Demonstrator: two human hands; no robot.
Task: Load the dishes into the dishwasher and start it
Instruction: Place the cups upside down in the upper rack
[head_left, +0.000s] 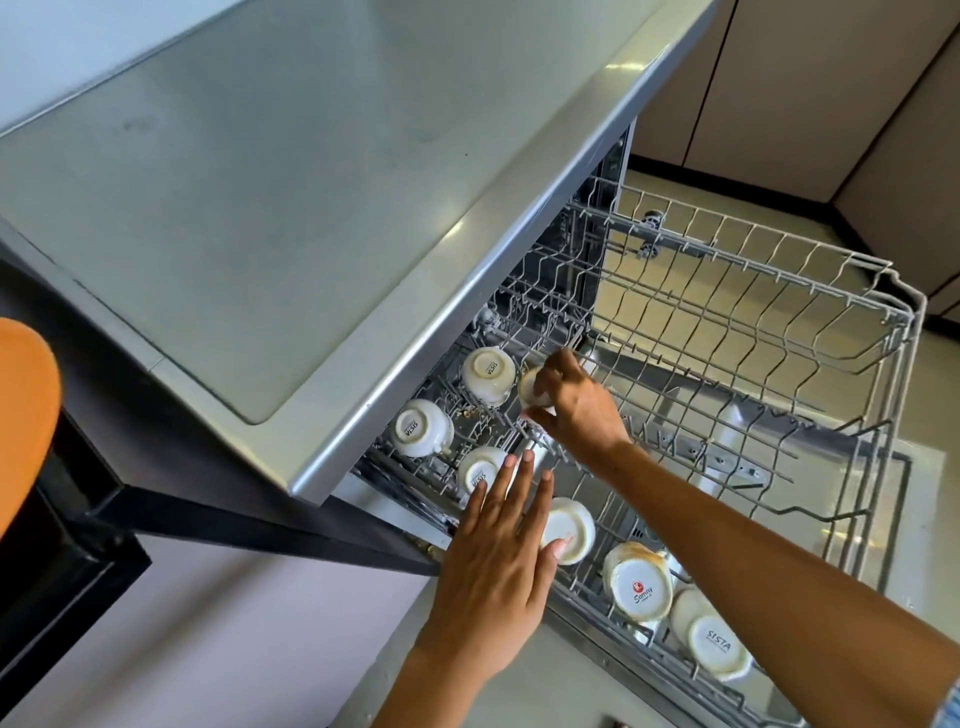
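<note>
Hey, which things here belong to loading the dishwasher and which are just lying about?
Part of the job:
grey wire upper rack
upturned white ceramic cups
small white cup gripped by right hand
left hand, fingers straight

Just there:
grey steel countertop
orange rounded object

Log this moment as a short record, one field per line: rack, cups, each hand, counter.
rack: upper rack pulled out from under the counter, right part bare
cups: seven white cups upside down along the rack's left side, including the held cup
left hand: left hand open, fingers straight, thumb touching a cup
right hand: right hand holds a small cup at the rack's back
counter: grey countertop above the dishwasher
</note>
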